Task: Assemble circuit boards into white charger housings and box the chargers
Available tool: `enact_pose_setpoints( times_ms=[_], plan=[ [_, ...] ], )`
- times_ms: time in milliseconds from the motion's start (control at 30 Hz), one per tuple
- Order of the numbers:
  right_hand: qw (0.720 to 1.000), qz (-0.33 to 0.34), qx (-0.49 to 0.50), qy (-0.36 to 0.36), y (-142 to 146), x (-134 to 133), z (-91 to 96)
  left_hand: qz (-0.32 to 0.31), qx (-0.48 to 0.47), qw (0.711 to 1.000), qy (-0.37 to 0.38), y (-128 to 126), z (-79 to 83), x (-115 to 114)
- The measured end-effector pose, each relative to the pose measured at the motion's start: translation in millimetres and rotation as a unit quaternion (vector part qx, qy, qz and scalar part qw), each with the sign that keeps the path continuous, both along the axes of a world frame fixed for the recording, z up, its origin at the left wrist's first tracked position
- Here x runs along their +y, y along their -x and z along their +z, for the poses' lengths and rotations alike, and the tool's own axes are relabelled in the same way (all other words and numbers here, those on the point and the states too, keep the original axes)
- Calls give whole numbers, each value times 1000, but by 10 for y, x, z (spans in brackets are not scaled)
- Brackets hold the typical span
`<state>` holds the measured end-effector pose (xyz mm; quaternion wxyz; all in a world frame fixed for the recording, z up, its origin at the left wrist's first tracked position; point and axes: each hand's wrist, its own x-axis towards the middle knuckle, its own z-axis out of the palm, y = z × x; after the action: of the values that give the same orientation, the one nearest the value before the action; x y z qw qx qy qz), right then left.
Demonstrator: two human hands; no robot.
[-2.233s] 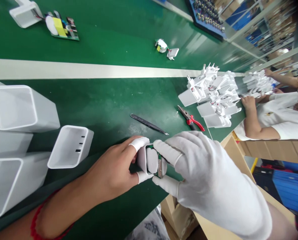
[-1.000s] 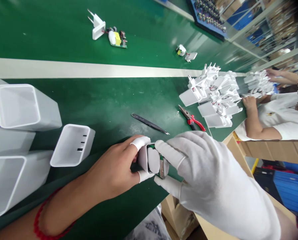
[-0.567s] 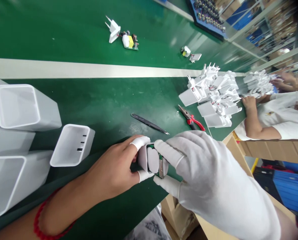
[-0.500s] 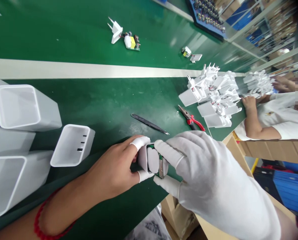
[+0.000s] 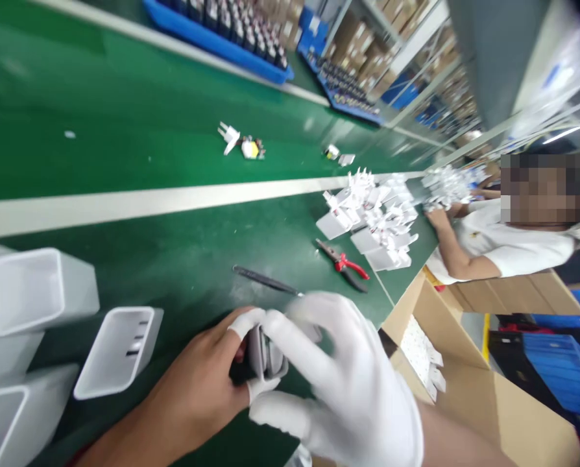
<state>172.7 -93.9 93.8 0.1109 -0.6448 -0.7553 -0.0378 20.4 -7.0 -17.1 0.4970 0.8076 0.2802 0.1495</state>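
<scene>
My left hand [image 5: 197, 383], with white finger cots on thumb and forefinger, is closed on a small white plastic charger housing [image 5: 257, 353]. Greyish parts show inside the housing's mouth, which faces right. Over it reaches my right hand [image 5: 338, 383], in a white glove. Its fingers are spread, the forefinger near the housing's upper rim and the thumb below it; whether they touch is unclear from blur. Behind the gloved fingers a pale piece [image 5: 312, 332] shows in part. Black tweezers [image 5: 265, 280] and red-handled pliers [image 5: 341, 263] lie beyond my hands.
White housings [image 5: 88, 285] stand at left, one slotted housing [image 5: 117, 353] nearer. A pile of white plug parts [image 5: 380, 227] lies to the right. Beyond the pale strip are loose circuit assemblies [image 5: 252, 148] and blue trays [image 5: 222, 42]. A co-worker [image 5: 494, 246] sits at right behind a cardboard box [image 5: 465, 370].
The view has swung up and to the right, showing more of the trays, box and co-worker. My right fingers have spread from their grip on the inner parts; my left hand still holds the housing.
</scene>
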Motion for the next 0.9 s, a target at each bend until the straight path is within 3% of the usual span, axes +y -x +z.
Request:
enact_pose_setpoints(
  times_ms=[33, 67, 133, 167, 267, 333, 533, 633, 767, 900],
  plan=[
    [996, -55, 16, -72, 25, -118, -66, 8, -4, 1000, -12, 3, -35, -16],
    [992, -69, 24, -103, 61, -238, -162, 17, -4, 999, -32, 4, -71, -32],
    [983, -146, 16, -112, 162, -429, -423, 31, 6, 995, -99, 3, -141, -62],
    [982, -154, 31, -101, 221, -484, -571, 36, 17, 990, -138, 2, -169, -76],
    [974, -181, 75, -117, 377, -468, -946, 26, 65, 971, -227, 4, -198, -98],
    [968, -197, 76, -136, 413, -362, -1070, -15, 104, 962, -251, 7, -140, -89],
    [982, -146, 88, -83, 184, -218, -957, -169, 223, 942, -186, 57, 398, -20],
    [975, -132, 101, -151, -14, -378, -862, -193, 249, 938, -146, 104, 648, -20],
    [942, -211, 132, -227, -280, -597, -879, -171, 284, 931, -151, 90, 803, 157],
    [915, -252, 260, -179, -335, -597, -982, -78, 200, 944, -252, -199, 859, 726]
  ],
)
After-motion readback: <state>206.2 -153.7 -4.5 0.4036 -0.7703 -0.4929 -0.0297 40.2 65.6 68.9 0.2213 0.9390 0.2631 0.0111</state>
